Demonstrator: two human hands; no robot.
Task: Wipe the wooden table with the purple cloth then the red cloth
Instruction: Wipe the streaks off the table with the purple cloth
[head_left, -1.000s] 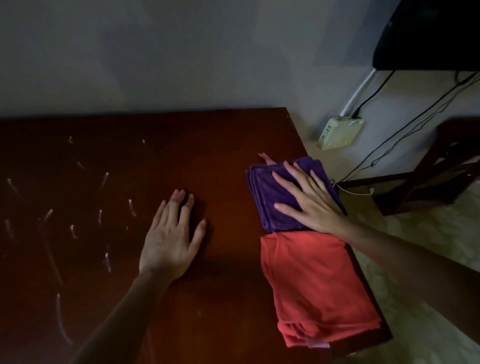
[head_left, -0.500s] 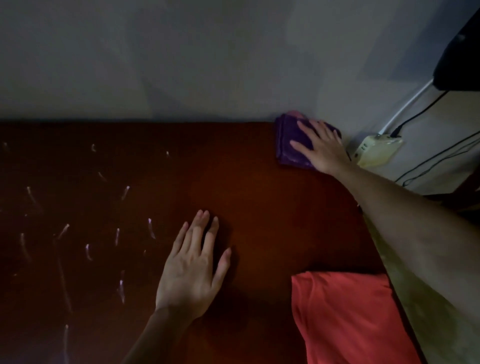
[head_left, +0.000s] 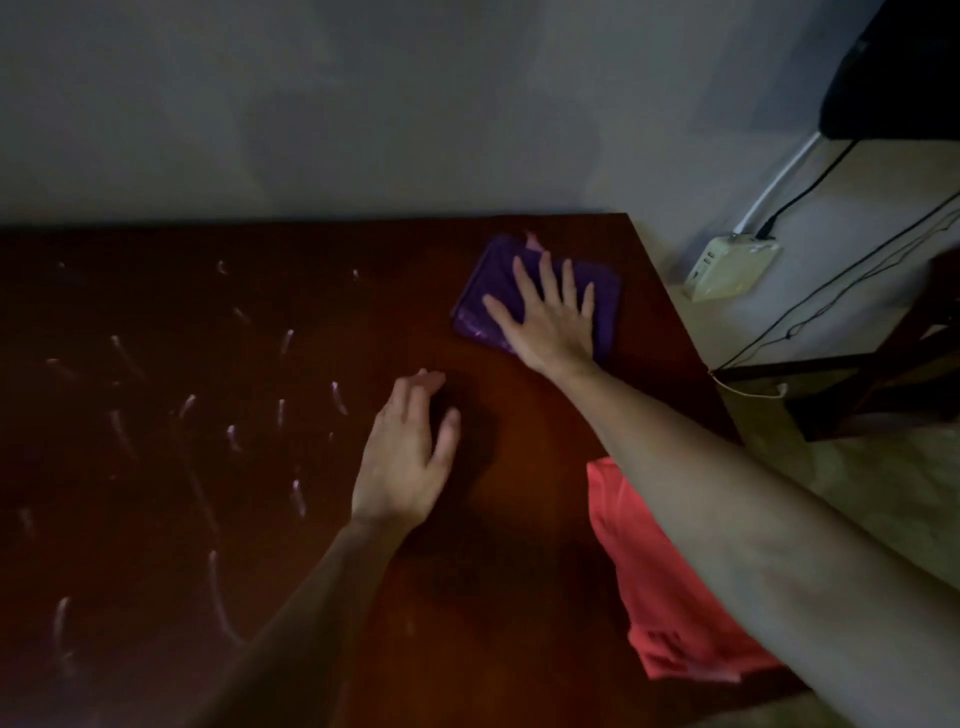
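Note:
The dark wooden table (head_left: 218, 499) fills the lower left of the view. A folded purple cloth (head_left: 485, 291) lies near its far right corner, and my right hand (head_left: 550, 317) presses flat on it with fingers spread. My left hand (head_left: 408, 457) rests on the bare wood nearer to me, fingers slightly curled, holding nothing. A folded red cloth (head_left: 670, 608) lies at the table's right edge, partly hidden under my right forearm. Pale streaks (head_left: 291, 338) mark the left half of the tabletop.
A grey wall runs behind the table. To the right, beyond the table edge, a white power strip (head_left: 730, 265) sits on the floor with cables, and a dark wooden stand (head_left: 857, 374) is there too. A black object (head_left: 898, 78) hangs at the top right.
My right hand slid the purple cloth from beside the red cloth to the far right corner, then leftward and a little nearer. My left hand has lifted its fingers slightly.

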